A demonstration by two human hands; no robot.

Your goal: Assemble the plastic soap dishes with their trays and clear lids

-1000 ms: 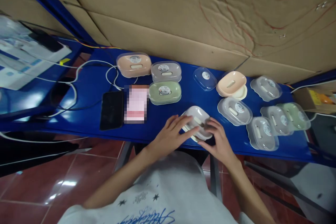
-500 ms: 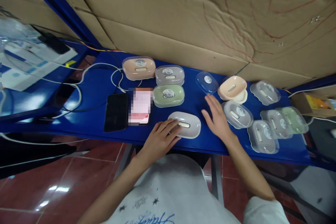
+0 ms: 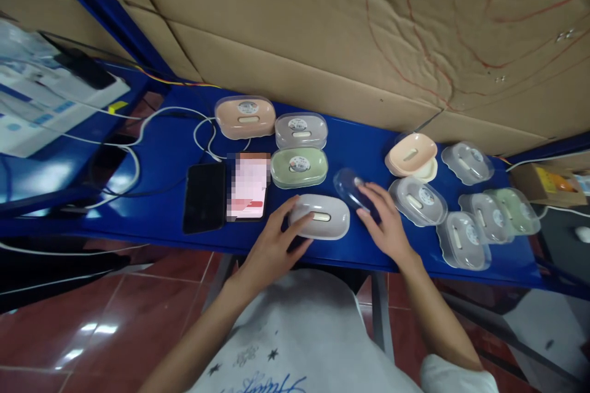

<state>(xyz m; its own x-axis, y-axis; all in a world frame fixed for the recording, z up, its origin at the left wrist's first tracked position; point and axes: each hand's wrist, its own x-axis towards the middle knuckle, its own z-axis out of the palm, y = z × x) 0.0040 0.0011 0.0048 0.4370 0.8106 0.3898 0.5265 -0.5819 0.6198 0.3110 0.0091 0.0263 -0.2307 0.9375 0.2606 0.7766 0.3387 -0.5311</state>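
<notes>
A light grey oval soap dish (image 3: pixel 332 211) with a slot in its middle sits near the front edge of the blue table. My left hand (image 3: pixel 276 234) grips its left end, one finger reaching over it toward the slot. Just to the right, my right hand (image 3: pixel 383 221) holds a clear plastic lid (image 3: pixel 346 186) with a round sticker, thumb and fingers at its right side. The lid is tilted and partly covered by the fingers. Behind the grey dish stands a green soap dish (image 3: pixel 297 173) under a clear lid.
Lidded peach (image 3: pixel 244 126) and grey (image 3: pixel 302 135) soap dishes stand at the back. An uncovered peach dish (image 3: pixel 410 153) and several lidded dishes (image 3: pixel 419 206) are on the right. Left lie a lit phone (image 3: pixel 251 187), a dark phone (image 3: pixel 204 199) and white cables (image 3: pixel 173 109). Cardboard (image 3: pixel 286 43) rises behind.
My right hand has taken hold of the clear lid and drawn it nearer, toward the grey dish. My left hand has shifted its fingers around the dish's left end.
</notes>
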